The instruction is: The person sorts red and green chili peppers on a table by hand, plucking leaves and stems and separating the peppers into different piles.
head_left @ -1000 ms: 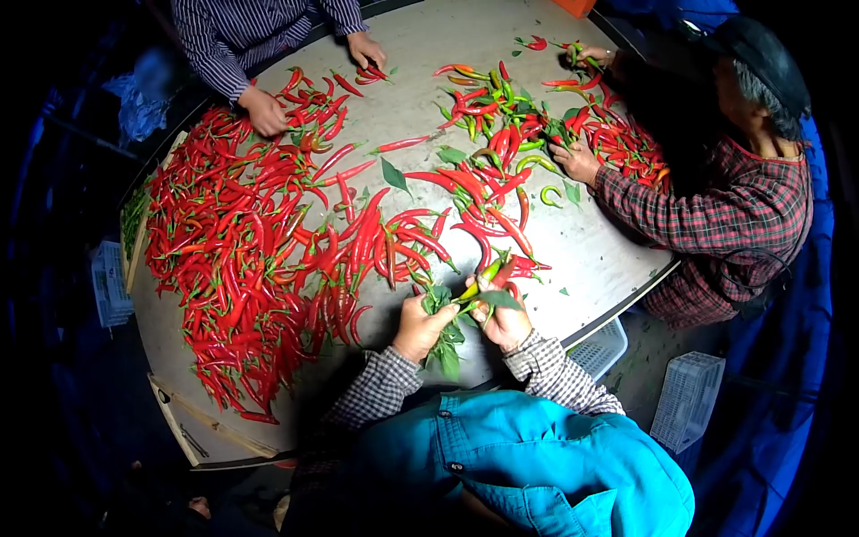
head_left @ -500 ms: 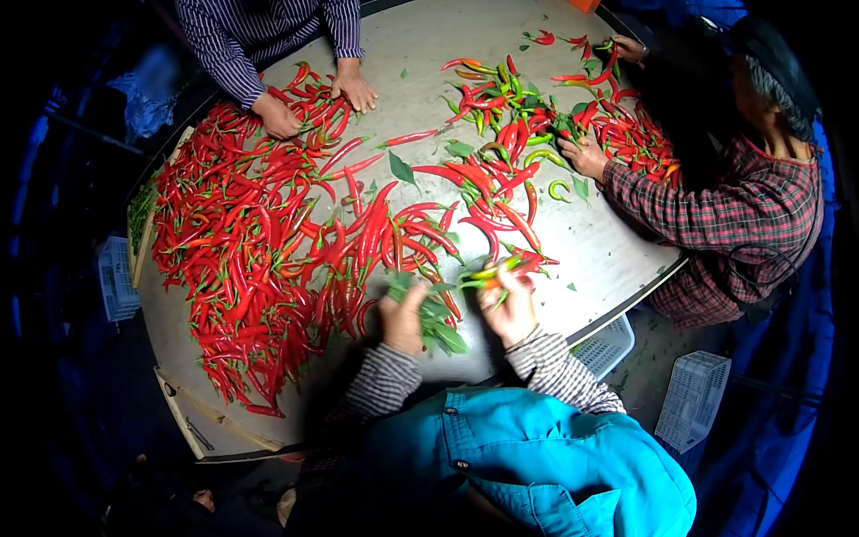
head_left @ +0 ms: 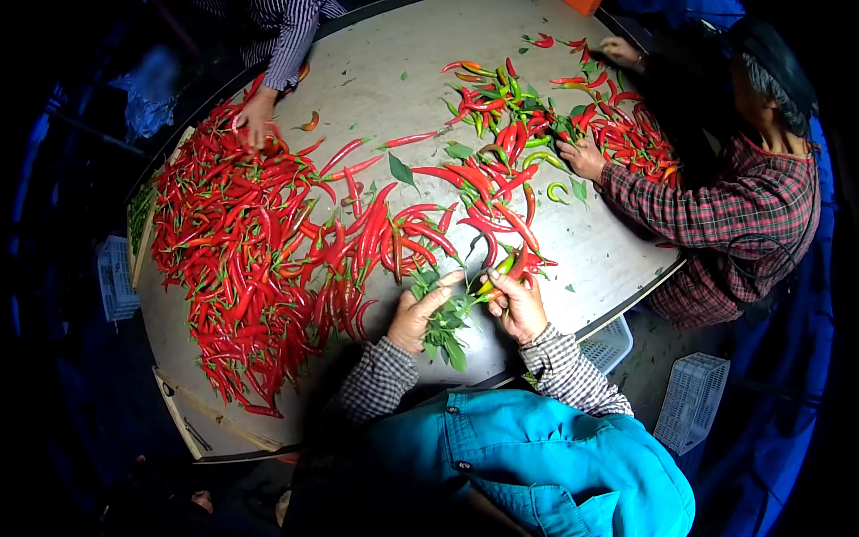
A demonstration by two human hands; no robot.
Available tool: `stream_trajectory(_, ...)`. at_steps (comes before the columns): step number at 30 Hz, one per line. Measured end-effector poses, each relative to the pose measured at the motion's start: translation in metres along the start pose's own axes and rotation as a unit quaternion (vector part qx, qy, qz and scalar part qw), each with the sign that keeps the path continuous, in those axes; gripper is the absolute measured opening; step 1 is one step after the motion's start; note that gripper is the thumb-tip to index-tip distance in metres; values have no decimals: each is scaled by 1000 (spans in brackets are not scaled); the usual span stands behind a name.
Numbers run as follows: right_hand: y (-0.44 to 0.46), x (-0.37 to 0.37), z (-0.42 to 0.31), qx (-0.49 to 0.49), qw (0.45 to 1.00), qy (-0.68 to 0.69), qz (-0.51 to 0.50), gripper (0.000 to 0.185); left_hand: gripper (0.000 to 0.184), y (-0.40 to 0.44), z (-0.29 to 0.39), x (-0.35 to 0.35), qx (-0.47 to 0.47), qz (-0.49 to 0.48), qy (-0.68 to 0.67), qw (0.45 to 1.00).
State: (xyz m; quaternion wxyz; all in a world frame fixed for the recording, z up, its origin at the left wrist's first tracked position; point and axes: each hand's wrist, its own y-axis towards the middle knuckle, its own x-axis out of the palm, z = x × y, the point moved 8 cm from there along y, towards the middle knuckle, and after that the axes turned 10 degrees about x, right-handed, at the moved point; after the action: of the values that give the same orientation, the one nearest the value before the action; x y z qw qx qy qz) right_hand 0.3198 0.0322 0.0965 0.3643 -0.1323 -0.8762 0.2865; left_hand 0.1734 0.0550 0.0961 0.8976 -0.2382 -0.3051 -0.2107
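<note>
L hand [head_left: 420, 317]: fingers clamping leafy sprig [head_left: 438, 338], rt of red chilli heap [head_left: 234, 268] | R hand [head_left: 521, 306]: fingers pinching yellow-green chillies [head_left: 503, 267], farther rt of heap | risk: over-hard tug poss. tearing chillies | vs prev. frame: striped-sleeve co-worker's hand [head_left: 257, 121] working heap, other no longer showing

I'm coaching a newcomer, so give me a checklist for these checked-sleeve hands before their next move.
1. Left hand has a grip on the green leafy sprig: ok.
2. Right hand has a grip on the glossy yellow-green chilli: ok.
3. Sprig and chilli fully separated: cannot tell; stems and fingers crowd together.
4. Striped-sleeved co-worker's hand apart from these hands: ok; it's at the red chilli heap.
5. Pale tabletop without loose leaves: not ok; a dark-green pointed leaf lies there.
6. White plastic basket contents: cannot tell; partly hidden.
</note>
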Motion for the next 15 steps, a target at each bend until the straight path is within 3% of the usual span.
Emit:
stream_trajectory(2, 1, -2, 10, 31, 999, -16, -1, 10, 35, 2, -1, 7, 49, 3, 47, 998)
stream_trajectory(7, -6, 5, 11, 47, 997, -23, -55, 16, 23, -1, -5, 20, 14, -35, -24, 999)
stream_trajectory(10, -9, 9, 4, 6, 997, -58, -50, 16, 13, -2, -4, 4, 61, 19, 88, 994)
stream_trajectory(11, -8, 6, 4, 5, 997, -60, -47, 16, 10, -2, -5, 1, 80, 54, 71, 993)
stream_trajectory(15, -5, 0, 13, 36, 998, -34, -33, 14, 9, -4, -13, 1, 26, 22, 45, 998)
